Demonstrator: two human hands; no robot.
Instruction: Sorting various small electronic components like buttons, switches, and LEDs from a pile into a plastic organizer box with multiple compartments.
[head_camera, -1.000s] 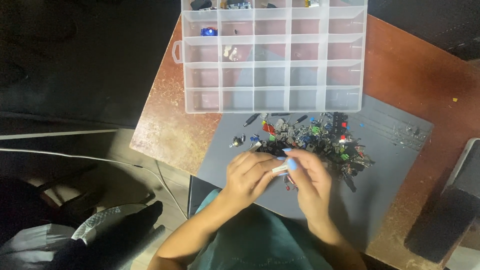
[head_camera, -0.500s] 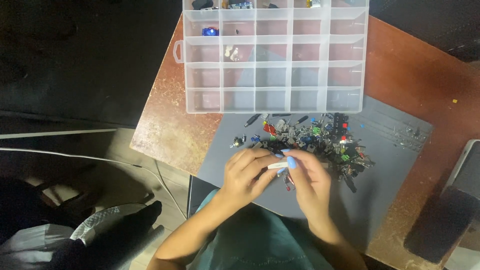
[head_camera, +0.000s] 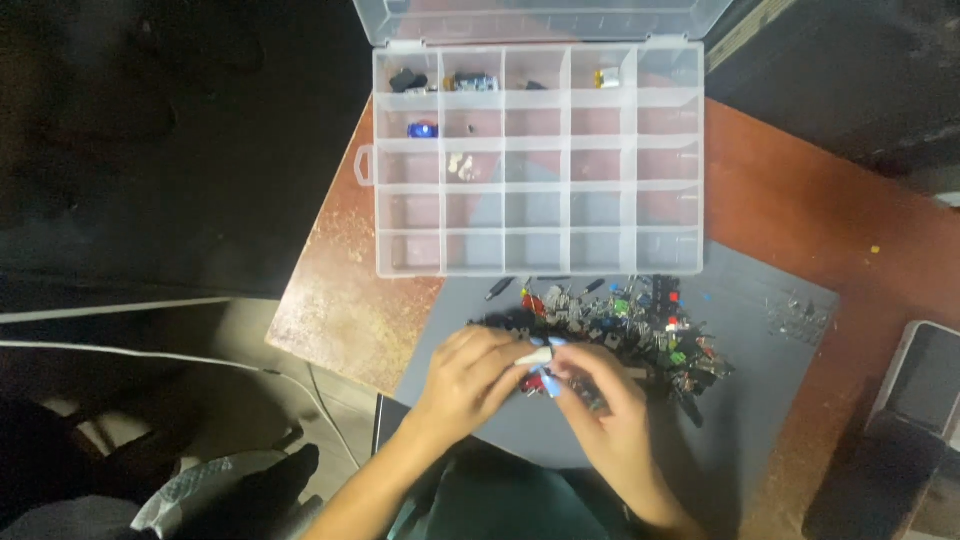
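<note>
A worn reddish-brown table is seen from above, its near edge scuffed pale. A grey mat is laid across it. The floor to the left is left in deep shadow.

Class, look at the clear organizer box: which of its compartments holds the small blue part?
The leftmost compartment of the second row from the lid of the organizer box. Its blue part sets it apart; the other filled compartments hold dark, pale or yellowish pieces.

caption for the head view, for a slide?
Both hands, left hand and right hand, pinch small parts at a pile on a grey mat, below an open organiser box.
</note>
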